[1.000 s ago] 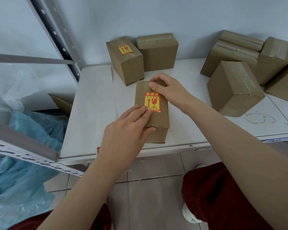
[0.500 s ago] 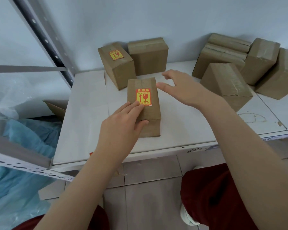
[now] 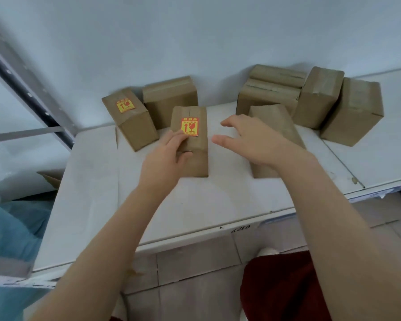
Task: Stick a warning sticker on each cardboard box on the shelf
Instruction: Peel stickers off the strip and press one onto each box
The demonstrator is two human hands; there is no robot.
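Note:
A cardboard box point(image 3: 198, 117) stands in the middle of the white shelf point(image 3: 218, 200) with a red and yellow warning sticker point(image 3: 189, 126) on its top. My left hand point(image 3: 167, 156) grips this box at its near left corner, fingers on top just below the sticker. My right hand point(image 3: 252, 140) hovers to the box's right with fingers spread, holding nothing, over a plain box point(image 3: 276, 121). Another stickered box point(image 3: 130, 117) sits at the back left, beside a plain box point(image 3: 170, 98).
Several plain cardboard boxes point(image 3: 315, 96) cluster at the back right against the pale wall. A metal shelf upright point(image 3: 26, 93) runs down the left. Blue plastic point(image 3: 7, 232) lies below left. Tiled floor and a red trouser leg point(image 3: 283, 288) show below the shelf edge.
My right hand left the sticker and moved right, above the plain box. My left hand stayed on the box's near end, and the box slid farther back on the shelf.

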